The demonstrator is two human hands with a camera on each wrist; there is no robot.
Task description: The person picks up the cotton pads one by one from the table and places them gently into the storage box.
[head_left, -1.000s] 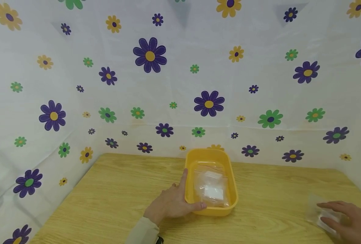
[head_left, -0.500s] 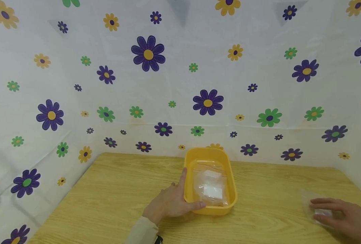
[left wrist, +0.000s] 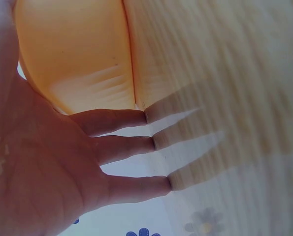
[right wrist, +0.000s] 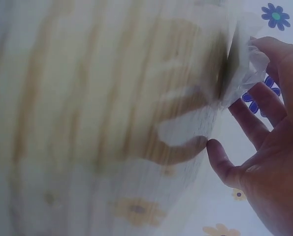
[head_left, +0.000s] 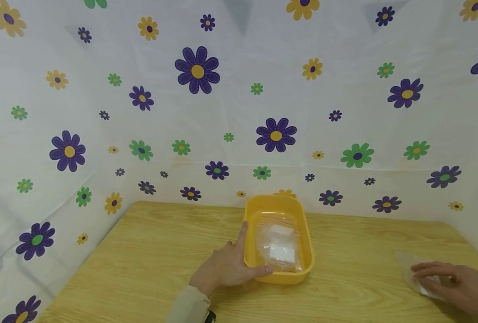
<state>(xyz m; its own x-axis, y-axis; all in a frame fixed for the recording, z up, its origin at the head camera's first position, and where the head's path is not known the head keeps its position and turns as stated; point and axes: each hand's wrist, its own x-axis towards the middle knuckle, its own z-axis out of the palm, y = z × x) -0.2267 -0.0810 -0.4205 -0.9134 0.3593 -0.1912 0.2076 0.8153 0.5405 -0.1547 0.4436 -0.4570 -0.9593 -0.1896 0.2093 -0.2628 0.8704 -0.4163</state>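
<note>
A yellow plastic tray [head_left: 308,244] stands near the back of the table and contains clear zip bags [head_left: 281,242] with white pieces inside. My left hand [head_left: 227,269] rests at its near left corner, thumb over the near rim, index finger along the left side. In the left wrist view, straight fingers [left wrist: 121,144] of that hand reach down to the tabletop. At the right, my right hand [head_left: 461,285] pinches a clear plastic bag [head_left: 406,264] lying on the table. The right wrist view shows crumpled plastic [right wrist: 257,64] by the thumb; the other fingers are spread.
A wood-grain table [head_left: 162,251] runs beneath everything. White cloth [head_left: 231,112] printed with flowers hangs behind the table and down both sides, close behind the tray's far end.
My right hand has shifted slightly left along the table, and the clear bag has moved with it. Its thumb has drawn in onto the bag. The left hand and tray stay put.
</note>
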